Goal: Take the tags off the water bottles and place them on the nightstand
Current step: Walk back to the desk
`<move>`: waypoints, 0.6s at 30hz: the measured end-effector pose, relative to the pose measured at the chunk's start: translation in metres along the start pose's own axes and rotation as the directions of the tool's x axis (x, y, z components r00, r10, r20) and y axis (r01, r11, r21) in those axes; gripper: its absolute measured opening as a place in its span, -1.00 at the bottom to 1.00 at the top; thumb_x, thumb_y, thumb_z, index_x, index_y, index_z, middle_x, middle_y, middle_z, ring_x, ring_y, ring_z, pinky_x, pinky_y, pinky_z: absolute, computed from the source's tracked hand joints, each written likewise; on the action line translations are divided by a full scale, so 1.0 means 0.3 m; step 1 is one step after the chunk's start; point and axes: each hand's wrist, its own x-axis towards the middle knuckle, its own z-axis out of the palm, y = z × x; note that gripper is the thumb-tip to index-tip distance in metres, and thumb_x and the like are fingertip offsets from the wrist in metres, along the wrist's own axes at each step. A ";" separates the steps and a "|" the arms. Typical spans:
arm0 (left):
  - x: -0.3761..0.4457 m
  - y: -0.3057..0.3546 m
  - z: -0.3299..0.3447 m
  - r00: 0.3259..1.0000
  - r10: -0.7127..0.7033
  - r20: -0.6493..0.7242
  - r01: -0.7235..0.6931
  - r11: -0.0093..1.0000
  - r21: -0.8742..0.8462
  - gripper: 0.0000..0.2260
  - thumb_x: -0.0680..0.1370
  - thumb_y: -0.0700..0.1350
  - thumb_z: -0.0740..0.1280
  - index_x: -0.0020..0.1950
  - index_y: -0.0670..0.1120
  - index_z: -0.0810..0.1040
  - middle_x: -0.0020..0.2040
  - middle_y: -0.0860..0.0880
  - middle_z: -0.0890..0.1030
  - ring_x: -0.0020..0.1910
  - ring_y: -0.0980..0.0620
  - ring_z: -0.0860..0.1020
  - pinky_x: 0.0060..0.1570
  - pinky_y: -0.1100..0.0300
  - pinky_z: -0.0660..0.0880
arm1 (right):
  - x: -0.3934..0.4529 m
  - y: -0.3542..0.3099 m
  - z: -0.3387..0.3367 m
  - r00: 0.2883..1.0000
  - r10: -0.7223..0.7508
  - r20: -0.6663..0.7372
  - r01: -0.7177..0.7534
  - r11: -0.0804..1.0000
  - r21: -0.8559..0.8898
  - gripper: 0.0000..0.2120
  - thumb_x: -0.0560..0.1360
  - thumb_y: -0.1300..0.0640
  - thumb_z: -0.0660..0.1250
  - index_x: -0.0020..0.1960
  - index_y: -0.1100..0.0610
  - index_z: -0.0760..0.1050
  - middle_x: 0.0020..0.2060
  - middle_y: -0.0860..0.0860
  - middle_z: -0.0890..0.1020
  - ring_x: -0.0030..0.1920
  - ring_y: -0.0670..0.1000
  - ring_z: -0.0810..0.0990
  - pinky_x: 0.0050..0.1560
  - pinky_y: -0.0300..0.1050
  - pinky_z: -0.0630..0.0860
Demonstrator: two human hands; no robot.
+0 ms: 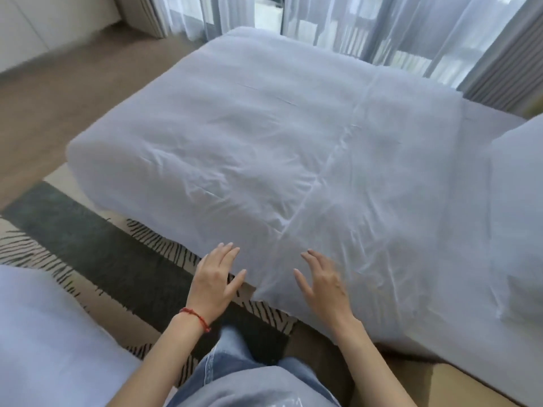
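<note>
No water bottle, tag or nightstand shows in the head view. My left hand (pixel 216 282), with a red string bracelet on its wrist, hovers with fingers spread at the near edge of a bed covered by a white duvet (pixel 279 148). My right hand (pixel 321 284) is also spread flat, over the duvet's near corner. Both hands hold nothing.
A white pillow (pixel 517 207) lies at the bed's right end. A second white bed (pixel 44 333) fills the lower left. Between the beds lies a dark green and striped rug (pixel 117 254). Sheer curtains (pixel 382 24) hang behind the bed. My jeans-clad legs stand at the bottom.
</note>
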 end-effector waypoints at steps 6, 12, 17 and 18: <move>-0.034 -0.357 -0.248 0.957 -0.227 -0.182 0.237 0.971 0.033 -0.60 0.51 -0.06 0.34 0.30 -0.19 0.44 0.31 -0.20 0.47 0.35 -0.16 0.37 0.33 -0.08 0.27 | 0.269 -0.357 0.203 0.964 -0.222 0.148 0.222 0.975 0.015 -0.58 0.55 -0.04 0.20 0.35 0.12 0.35 0.34 0.07 0.41 0.35 0.03 0.35 0.33 -0.13 0.29; -0.123 -0.609 -0.398 0.803 -0.511 -0.305 0.521 0.852 -0.054 -0.59 0.51 -0.08 0.32 0.33 -0.15 0.41 0.36 -0.15 0.43 0.39 -0.13 0.31 0.32 -0.02 0.30 | 0.482 -0.660 0.349 0.856 -0.412 0.311 0.420 0.906 0.045 -0.58 0.55 -0.07 0.17 0.36 0.06 0.32 0.37 0.02 0.37 0.38 0.01 0.31 0.32 -0.09 0.30; -0.112 -0.746 -0.477 0.663 -0.652 -0.368 0.660 0.741 -0.124 -0.59 0.51 -0.06 0.32 0.34 -0.13 0.40 0.37 -0.14 0.42 0.39 -0.12 0.32 0.31 -0.01 0.32 | 0.651 -0.874 0.446 0.749 -0.525 0.404 0.549 0.833 0.066 -0.58 0.56 -0.09 0.14 0.37 0.04 0.30 0.38 0.00 0.35 0.40 0.01 0.27 0.35 -0.08 0.26; -0.098 -0.772 -0.493 0.644 -0.668 -0.373 0.675 0.726 -0.135 -0.58 0.51 -0.06 0.32 0.34 -0.13 0.40 0.37 -0.14 0.42 0.39 -0.13 0.32 0.30 -0.01 0.32 | 0.687 -0.913 0.464 0.732 -0.543 0.412 0.568 0.820 0.073 -0.58 0.56 -0.09 0.14 0.37 0.04 0.30 0.38 0.00 0.35 0.40 0.00 0.27 0.35 -0.09 0.26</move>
